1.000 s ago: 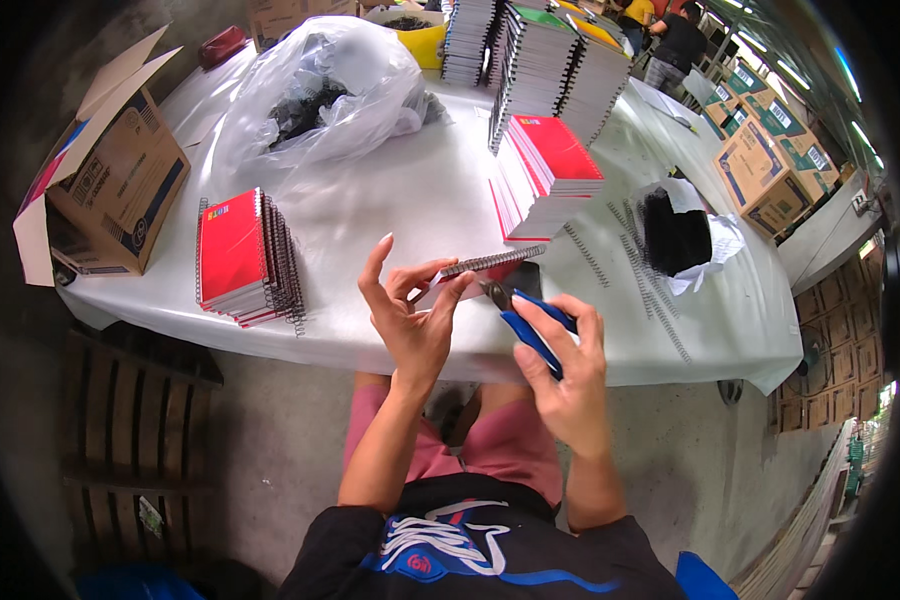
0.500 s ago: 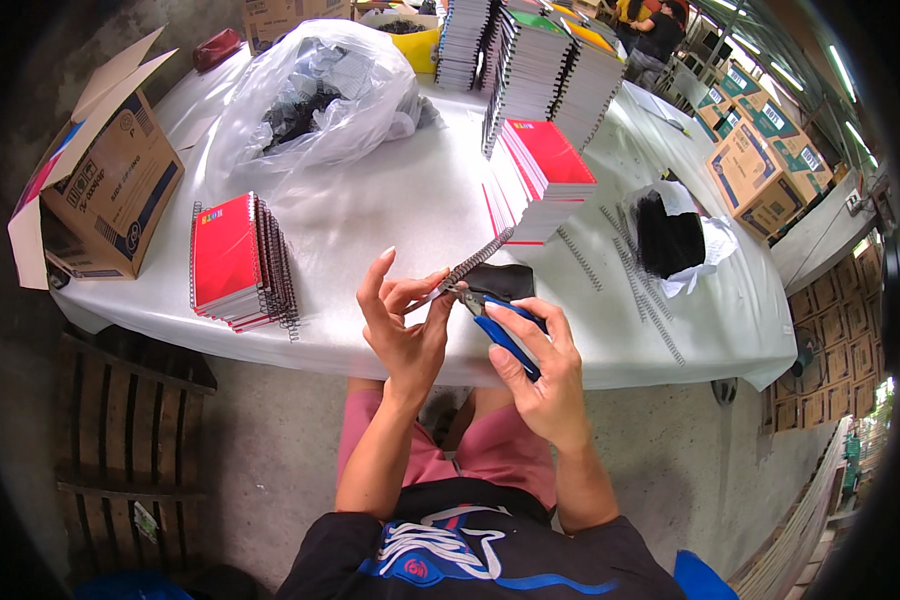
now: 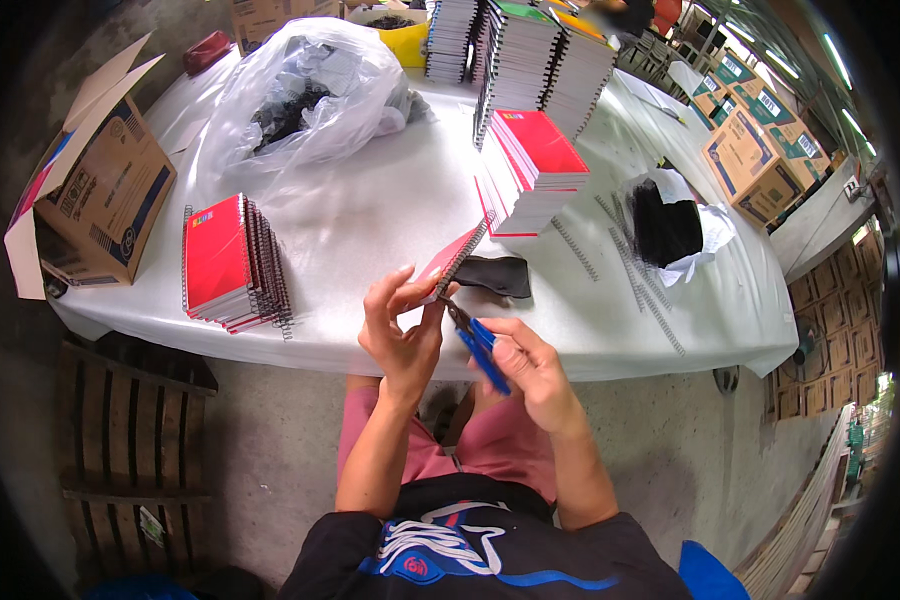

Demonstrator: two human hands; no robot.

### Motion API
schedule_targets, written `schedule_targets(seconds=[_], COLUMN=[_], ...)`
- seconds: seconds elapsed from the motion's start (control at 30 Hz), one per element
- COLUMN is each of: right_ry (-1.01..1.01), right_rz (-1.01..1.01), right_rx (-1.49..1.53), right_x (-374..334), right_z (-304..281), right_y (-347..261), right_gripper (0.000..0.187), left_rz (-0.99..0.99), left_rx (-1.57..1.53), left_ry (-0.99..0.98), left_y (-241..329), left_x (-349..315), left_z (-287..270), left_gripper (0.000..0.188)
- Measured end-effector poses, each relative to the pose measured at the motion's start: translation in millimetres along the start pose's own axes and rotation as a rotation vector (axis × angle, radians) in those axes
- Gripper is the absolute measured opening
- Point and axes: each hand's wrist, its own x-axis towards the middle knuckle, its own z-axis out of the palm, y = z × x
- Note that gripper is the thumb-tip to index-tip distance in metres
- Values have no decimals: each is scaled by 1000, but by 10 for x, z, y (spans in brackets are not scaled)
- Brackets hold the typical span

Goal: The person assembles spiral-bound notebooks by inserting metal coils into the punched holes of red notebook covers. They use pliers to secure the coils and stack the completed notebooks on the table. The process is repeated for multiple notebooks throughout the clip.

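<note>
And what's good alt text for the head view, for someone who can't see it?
Someone's left hand holds a red spiral notebook while the right hand holds blue-handled pliers at the near end of its coil. On the white-covered table are stacked red spiral notebooks, loose coils and a plastic bag.

White-covered table (image 3: 340, 230): notebooks (image 3: 215, 255) left of left hand (image 3: 405, 335); flat black thing (image 3: 498, 277) beyond right hand (image 3: 530, 375); coils (image 3: 638, 270) farther right.

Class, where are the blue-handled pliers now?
In the head view, the blue-handled pliers are just below centre, in the right hand, tips by the coil of the red notebook in the left hand.
</note>
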Motion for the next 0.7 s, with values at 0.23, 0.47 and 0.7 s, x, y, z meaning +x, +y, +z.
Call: schedule_targets(seconds=[0.23,0.47,0.7], right_ry=[41,570,294], right_rz=[-52,465,-278], right_rx=[-118,-1412,-467], right_x=[-2,-106,394], right_z=[17,-680,-70], right_y=[122,469,251], right_gripper=[41,45,62], left_rz=[-48,-230,-263], left_rx=[-37,-229,-341], left_ry=[183,353,364], left_y=[-21,174,473], left_x=[11,235,276], left_z=[18,-219,-394], left_gripper=[62,59,32])
